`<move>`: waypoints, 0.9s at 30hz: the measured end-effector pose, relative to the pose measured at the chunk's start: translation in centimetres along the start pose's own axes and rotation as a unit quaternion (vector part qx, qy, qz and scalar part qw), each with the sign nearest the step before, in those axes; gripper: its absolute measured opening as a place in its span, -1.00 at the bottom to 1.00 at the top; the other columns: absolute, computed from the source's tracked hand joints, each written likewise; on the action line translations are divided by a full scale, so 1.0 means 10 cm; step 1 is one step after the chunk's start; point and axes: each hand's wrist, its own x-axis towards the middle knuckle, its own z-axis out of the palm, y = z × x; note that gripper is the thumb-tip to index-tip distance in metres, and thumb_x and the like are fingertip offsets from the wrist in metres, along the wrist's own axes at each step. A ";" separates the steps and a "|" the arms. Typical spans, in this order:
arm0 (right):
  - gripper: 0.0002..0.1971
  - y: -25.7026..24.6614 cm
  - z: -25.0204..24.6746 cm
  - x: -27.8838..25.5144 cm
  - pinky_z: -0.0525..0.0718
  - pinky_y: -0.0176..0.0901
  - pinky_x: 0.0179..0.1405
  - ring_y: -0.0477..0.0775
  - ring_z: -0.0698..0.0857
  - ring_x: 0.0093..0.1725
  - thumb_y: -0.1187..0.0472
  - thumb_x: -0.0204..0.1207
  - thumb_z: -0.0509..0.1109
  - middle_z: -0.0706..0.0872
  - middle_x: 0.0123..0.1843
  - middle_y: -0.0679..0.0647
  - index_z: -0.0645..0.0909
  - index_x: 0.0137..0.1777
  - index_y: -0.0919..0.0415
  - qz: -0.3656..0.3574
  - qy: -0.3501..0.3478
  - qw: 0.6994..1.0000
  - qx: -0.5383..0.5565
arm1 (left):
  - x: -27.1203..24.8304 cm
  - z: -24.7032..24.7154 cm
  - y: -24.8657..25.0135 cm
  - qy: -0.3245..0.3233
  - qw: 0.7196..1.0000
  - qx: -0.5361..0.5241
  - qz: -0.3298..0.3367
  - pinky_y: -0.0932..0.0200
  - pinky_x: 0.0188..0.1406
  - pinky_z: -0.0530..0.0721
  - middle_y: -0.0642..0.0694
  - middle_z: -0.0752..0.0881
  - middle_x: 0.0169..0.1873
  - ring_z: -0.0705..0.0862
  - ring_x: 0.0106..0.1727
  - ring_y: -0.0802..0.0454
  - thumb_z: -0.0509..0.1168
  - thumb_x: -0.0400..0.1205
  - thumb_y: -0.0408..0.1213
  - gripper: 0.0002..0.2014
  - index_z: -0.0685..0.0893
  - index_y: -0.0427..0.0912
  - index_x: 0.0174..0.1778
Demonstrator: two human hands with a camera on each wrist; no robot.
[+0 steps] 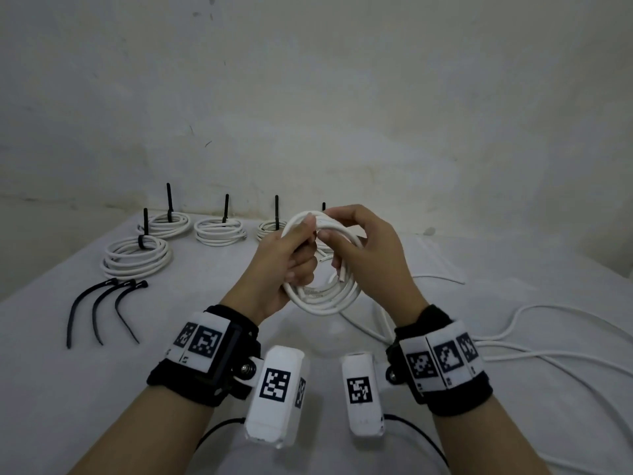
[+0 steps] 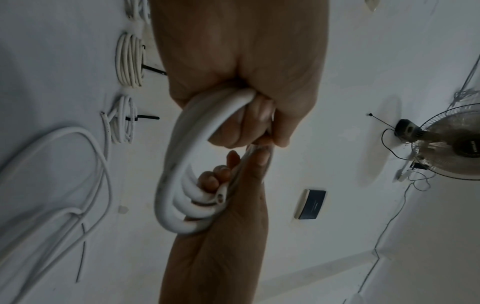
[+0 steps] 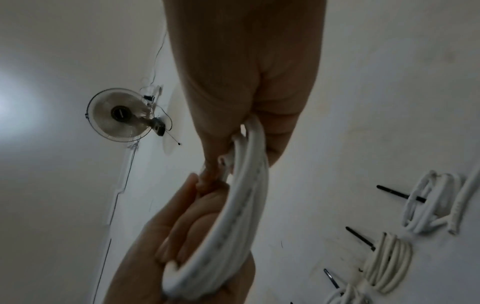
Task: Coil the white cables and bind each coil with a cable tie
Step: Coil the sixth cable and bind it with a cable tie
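Note:
A coil of white cable [image 1: 325, 298] is held up above the table between both hands. My left hand [image 1: 299, 258] grips the coil's left side, fingers curled through the loops. My right hand [image 1: 337, 240] pinches the strands at the top, and a cut cable end [image 1: 342, 276] pokes out below its fingers. In the left wrist view the left hand [image 2: 249, 123] wraps the coil [image 2: 179, 164], and the cable end [image 2: 220, 197] lies against the right hand. The right wrist view shows the right hand [image 3: 241, 144] gripping the coil [image 3: 241, 205].
Several bound coils [image 1: 137, 256] with upright black ties lie along the back left of the white table [image 1: 205, 337]. Three loose black cable ties [image 1: 102, 310] lie at the left. Loose white cables [image 1: 520, 337] trail over the right side. A fan [image 2: 454, 144] hangs on the wall.

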 end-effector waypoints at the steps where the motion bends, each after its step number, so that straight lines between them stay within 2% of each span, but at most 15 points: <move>1: -0.82 0.02 0.01 -0.02 0.60 -0.33 -0.50 -0.10 0.65 -0.54 0.19 0.49 0.49 0.74 -0.14 0.01 0.64 0.06 0.16 0.000 0.013 1.000 -0.003 | 0.00 -0.02 -0.01 -0.006 1.000 0.013 0.000 0.39 -0.75 0.17 0.08 0.25 -0.73 0.19 -0.75 0.24 0.26 0.55 -0.16 -0.78 0.47 -0.20 -0.34; 3: -0.83 0.05 0.02 -0.04 0.60 -0.32 -0.53 -0.07 0.65 -0.56 0.18 0.51 0.47 0.75 -0.14 0.07 0.64 0.05 0.21 0.001 0.036 0.999 -0.002 | 0.02 -0.06 -0.03 -0.005 0.998 0.062 0.019 0.37 -0.71 0.29 0.05 0.35 -0.68 0.28 -0.70 0.20 0.34 0.53 -0.35 -0.92 0.57 -0.27 -0.18; 5: -0.81 0.07 -0.01 -0.04 0.61 -0.30 -0.53 -0.05 0.65 -0.57 0.17 0.50 0.48 0.75 -0.18 0.09 0.64 0.04 0.25 0.003 0.060 0.998 0.001 | 0.04 -0.10 -0.03 0.028 0.991 0.121 0.053 0.29 -0.63 0.51 -0.01 0.58 -0.59 0.50 -0.62 0.11 0.38 0.51 -0.50 -0.77 0.57 -0.26 0.04; 7: -0.82 0.08 -0.04 -0.05 0.59 -0.30 -0.53 -0.06 0.65 -0.58 0.16 0.50 0.48 0.74 -0.24 0.06 0.64 0.01 0.24 0.005 0.070 0.998 -0.003 | 0.03 -0.13 -0.01 0.058 0.975 0.191 0.098 0.17 -0.46 0.70 -0.07 0.76 -0.34 0.72 -0.46 -0.02 0.45 0.48 -0.47 -0.63 0.53 -0.19 0.15; 9: -0.83 0.11 -0.05 -0.05 0.59 -0.30 -0.54 -0.04 0.65 -0.58 0.16 0.49 0.48 0.73 -0.29 0.02 0.65 -0.02 0.23 0.009 0.071 0.997 -0.004 | 0.00 -0.12 0.00 0.061 0.952 0.259 0.151 0.11 -0.39 0.76 -0.09 0.78 -0.14 0.80 -0.31 -0.08 0.49 0.46 -0.39 -0.66 0.59 -0.19 0.11; 12: -0.84 0.14 -0.06 -0.04 0.56 -0.31 -0.57 -0.03 0.65 -0.59 0.17 0.49 0.49 0.73 -0.28 0.03 0.66 -0.04 0.24 0.016 0.074 0.997 0.009 | -0.02 -0.08 -0.01 0.073 0.942 0.267 0.189 0.10 -0.37 0.77 -0.09 0.80 -0.17 0.82 -0.27 -0.07 0.49 0.47 -0.38 -0.77 0.71 -0.24 0.03; 16: -0.87 0.14 -0.08 -0.07 0.56 -0.28 -0.58 -0.02 0.63 -0.60 0.21 0.48 0.50 0.73 -0.25 0.04 0.66 -0.05 0.22 0.009 0.075 0.997 0.033 | 0.01 -0.08 -0.05 0.076 0.958 0.212 0.180 0.12 -0.29 0.78 -0.16 0.80 -0.19 0.82 -0.30 -0.14 0.48 0.45 -0.46 -0.76 0.73 -0.34 0.04; 19: -0.85 0.14 -0.06 -0.09 0.57 -0.25 -0.59 0.01 0.61 -0.61 0.24 0.47 0.51 0.73 -0.20 0.14 0.65 -0.04 0.27 0.001 0.085 0.995 0.060 | 0.01 -0.09 -0.08 0.065 0.974 0.146 0.161 0.16 -0.25 0.76 -0.15 0.82 -0.20 0.81 -0.26 -0.17 0.48 0.42 -0.44 -0.72 0.73 -0.28 0.04; 22: -0.88 0.14 -0.03 -0.11 0.54 -0.24 -0.62 0.02 0.57 -0.63 0.31 0.47 0.50 0.71 -0.25 0.13 0.62 -0.06 0.28 0.006 0.094 0.990 0.108 | 0.00 -0.09 -0.09 0.052 0.982 0.111 0.147 0.22 -0.25 0.72 -0.13 0.82 -0.20 0.81 -0.24 -0.10 0.47 0.34 -0.32 -0.69 0.73 -0.20 0.00; 24: -0.89 0.14 -0.02 -0.12 0.52 -0.24 -0.63 0.01 0.55 -0.64 0.33 0.47 0.49 0.70 -0.29 0.10 0.61 -0.07 0.28 0.009 0.107 0.985 0.134 | 0.01 -0.09 -0.09 0.036 0.983 0.115 0.139 0.27 -0.25 0.70 -0.11 0.82 -0.21 0.81 -0.23 -0.06 0.46 0.34 -0.28 -0.71 0.73 -0.18 -0.02; 27: -0.89 0.16 -0.06 -0.11 0.51 -0.27 -0.63 0.00 0.55 -0.64 0.32 0.47 0.49 0.70 -0.24 0.20 0.61 -0.08 0.25 0.002 0.138 0.979 0.148 | 0.03 -0.11 -0.13 0.022 0.974 0.185 0.129 0.25 -0.30 0.70 -0.08 0.81 -0.30 0.81 -0.27 -0.02 0.44 0.42 -0.23 -0.78 0.73 -0.17 -0.04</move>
